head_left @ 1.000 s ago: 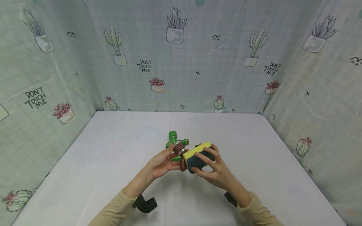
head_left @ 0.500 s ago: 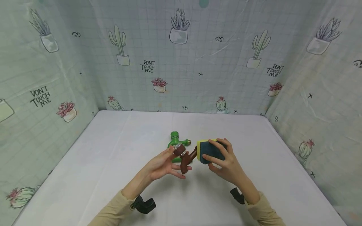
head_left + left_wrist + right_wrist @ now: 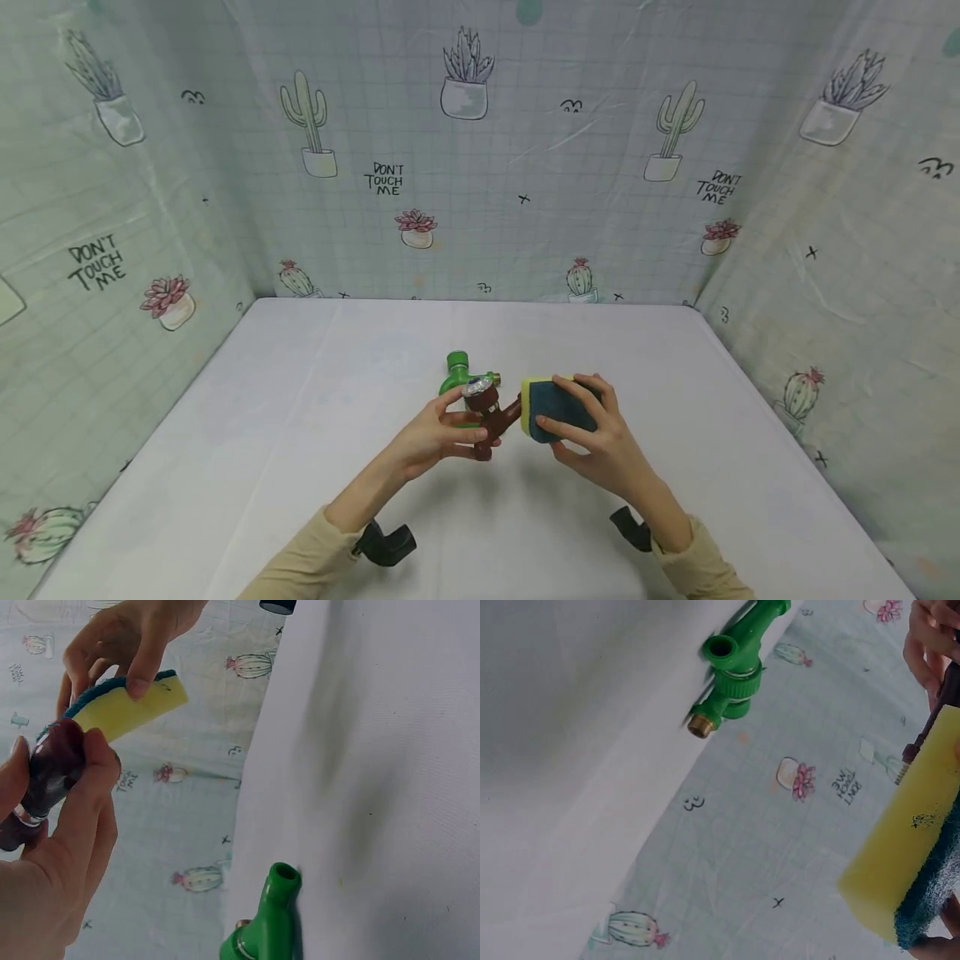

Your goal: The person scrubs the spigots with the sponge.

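My left hand point(image 3: 429, 435) grips a brown tap point(image 3: 493, 423) with a shiny silver-topped knob, held up off the table. In my right hand point(image 3: 611, 446) is a sponge point(image 3: 558, 408), yellow on one side and dark blue-green on the scouring side. The sponge's left end is right by the brown tap's threaded inlet; whether they touch I cannot tell. Both hands show again in the left wrist view, the tap point(image 3: 56, 765) in the fingers and the sponge point(image 3: 131, 709) beyond it. Behind my left hand lies a green tap point(image 3: 457, 375), partly hidden by the hand and the brown tap.
A white-covered table point(image 3: 337, 358) spreads under the hands. Patterned cloth walls point(image 3: 480, 167) close in the back and both sides. Black wrist mounts point(image 3: 386, 546) hang below both forearms. In the right wrist view the green tap point(image 3: 735, 675) shows a brass end.
The sponge has come off the brown tap's body to the right and turned its dark side toward me. My left hand has turned the tap knob upward, its fingers closing around the body.
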`<act>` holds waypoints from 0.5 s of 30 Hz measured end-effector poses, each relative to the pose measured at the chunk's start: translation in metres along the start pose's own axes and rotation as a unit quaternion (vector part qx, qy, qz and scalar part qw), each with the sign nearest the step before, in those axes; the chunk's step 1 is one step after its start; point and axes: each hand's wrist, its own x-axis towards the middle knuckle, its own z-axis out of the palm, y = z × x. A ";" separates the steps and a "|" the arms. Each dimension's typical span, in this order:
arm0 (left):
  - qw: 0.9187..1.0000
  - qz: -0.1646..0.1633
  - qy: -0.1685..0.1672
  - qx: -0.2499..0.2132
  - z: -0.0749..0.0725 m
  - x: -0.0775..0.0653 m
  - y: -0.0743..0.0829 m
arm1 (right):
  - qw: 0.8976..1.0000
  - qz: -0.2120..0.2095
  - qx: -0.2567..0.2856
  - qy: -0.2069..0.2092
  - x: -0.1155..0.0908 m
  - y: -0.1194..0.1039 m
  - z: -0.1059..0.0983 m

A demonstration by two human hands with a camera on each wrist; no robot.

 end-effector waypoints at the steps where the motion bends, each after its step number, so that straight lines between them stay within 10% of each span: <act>1: 1.000 0.006 0.007 0.009 0.000 0.000 -0.001 | 1.000 0.000 0.001 -0.002 0.001 -0.001 0.000; 15: 0.997 0.067 0.021 0.026 -0.005 0.006 -0.003 | 0.993 0.045 0.038 -0.103 0.015 -0.020 -0.005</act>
